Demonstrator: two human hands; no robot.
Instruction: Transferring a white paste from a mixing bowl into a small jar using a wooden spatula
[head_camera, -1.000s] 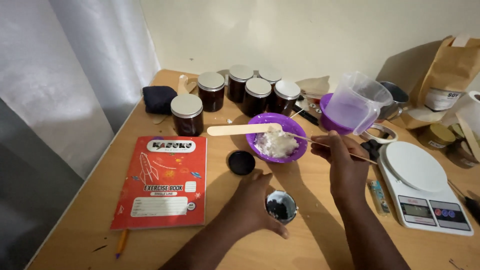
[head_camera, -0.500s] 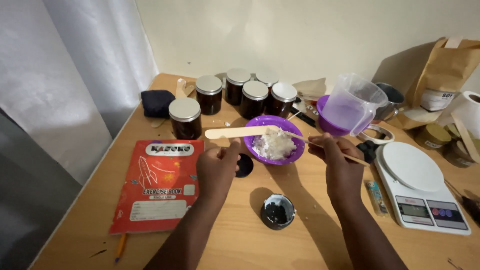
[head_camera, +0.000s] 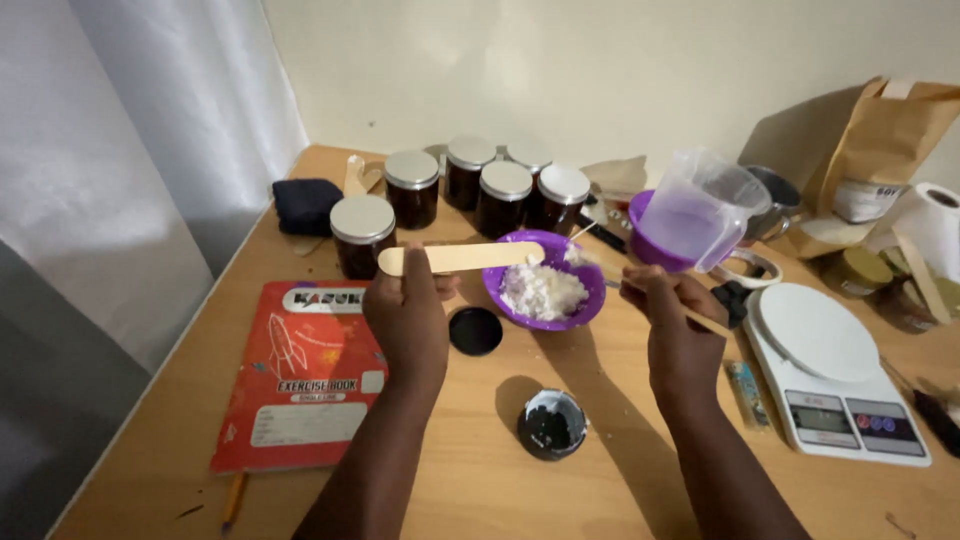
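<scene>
The left hand (head_camera: 408, 318) is raised, fingers clenched on a flat wooden stick (head_camera: 460, 257) reaching over the purple bowl (head_camera: 545, 290); the right hand (head_camera: 675, 325) grips a thin stick (head_camera: 700, 318).

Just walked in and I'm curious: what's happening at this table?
A person works at a wooden table. The left hand holds a flat wooden stick over a purple bowl of white crumbly stuff. The right hand holds a thin stick. A small open jar of black paste stands nearer, its black lid beside.
</scene>
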